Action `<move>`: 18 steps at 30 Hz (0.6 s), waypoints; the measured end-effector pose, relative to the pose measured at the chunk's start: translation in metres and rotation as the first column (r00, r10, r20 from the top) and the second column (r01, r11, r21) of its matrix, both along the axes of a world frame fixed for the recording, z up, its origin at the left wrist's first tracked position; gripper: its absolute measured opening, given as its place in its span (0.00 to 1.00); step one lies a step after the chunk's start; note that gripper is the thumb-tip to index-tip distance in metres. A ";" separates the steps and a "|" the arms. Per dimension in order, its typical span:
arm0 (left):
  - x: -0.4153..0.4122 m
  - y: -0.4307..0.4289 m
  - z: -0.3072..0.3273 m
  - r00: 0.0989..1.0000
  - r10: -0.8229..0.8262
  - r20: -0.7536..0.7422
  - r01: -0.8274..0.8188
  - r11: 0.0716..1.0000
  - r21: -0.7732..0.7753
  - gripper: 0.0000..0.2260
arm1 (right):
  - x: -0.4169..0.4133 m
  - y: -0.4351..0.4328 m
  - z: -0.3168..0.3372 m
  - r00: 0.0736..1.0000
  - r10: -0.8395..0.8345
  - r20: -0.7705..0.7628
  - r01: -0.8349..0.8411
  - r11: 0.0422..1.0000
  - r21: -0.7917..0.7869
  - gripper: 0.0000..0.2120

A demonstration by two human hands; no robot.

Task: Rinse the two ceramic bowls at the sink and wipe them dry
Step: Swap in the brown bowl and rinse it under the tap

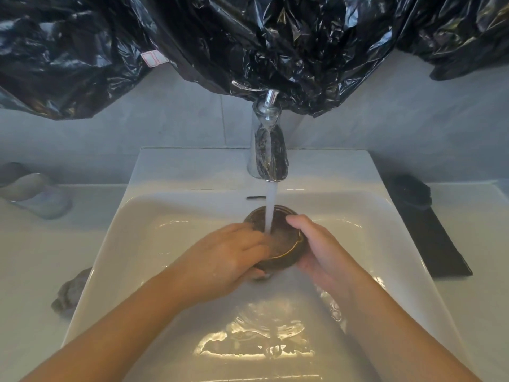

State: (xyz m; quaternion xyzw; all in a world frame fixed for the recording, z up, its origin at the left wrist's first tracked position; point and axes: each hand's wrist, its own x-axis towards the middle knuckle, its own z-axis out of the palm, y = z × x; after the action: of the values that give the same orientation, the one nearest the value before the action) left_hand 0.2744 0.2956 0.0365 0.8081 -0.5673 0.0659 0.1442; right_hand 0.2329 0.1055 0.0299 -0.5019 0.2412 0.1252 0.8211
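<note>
Water [271, 208] lands inside the bowl [286, 261] I hold between my hands, right hand [321, 252] cupping its right wall, left hand [228, 257] gripping the left rim.

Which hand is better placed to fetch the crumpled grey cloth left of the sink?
Left, probably. The right hand cups the bowl from outside and seems to carry it; the left hand has its fingers inside, and the crumpled grey cloth lies on its side.

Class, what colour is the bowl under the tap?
The bowl is dark brown, golden rim; head view.
</note>
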 end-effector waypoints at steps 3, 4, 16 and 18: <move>-0.008 -0.008 0.001 0.995 -0.009 -0.095 0.004 0.999 -0.052 0.14 | -0.002 0.003 0.000 1.000 0.000 0.009 -0.001 0.998 0.070 0.19; -0.009 -0.012 0.000 0.992 0.004 -0.129 -0.014 0.997 -0.077 0.13 | -0.003 0.006 -0.001 1.000 -0.009 0.027 0.005 0.992 0.127 0.21; 0.003 -0.001 0.003 0.979 0.138 0.152 -0.148 0.988 0.054 0.23 | -0.001 0.010 -0.003 0.999 -0.022 0.028 0.022 1.000 0.000 0.16; 0.003 0.002 0.003 0.983 0.120 0.136 -0.139 0.981 0.139 0.23 | 0.000 0.007 -0.001 1.000 -0.024 -0.006 0.024 0.999 -0.038 0.16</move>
State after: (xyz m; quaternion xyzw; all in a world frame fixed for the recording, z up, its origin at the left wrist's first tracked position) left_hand 0.2775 0.2973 0.0396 0.8459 -0.5248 0.0845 0.0429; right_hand 0.2327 0.1125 0.0294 -0.5141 0.2521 0.1124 0.8121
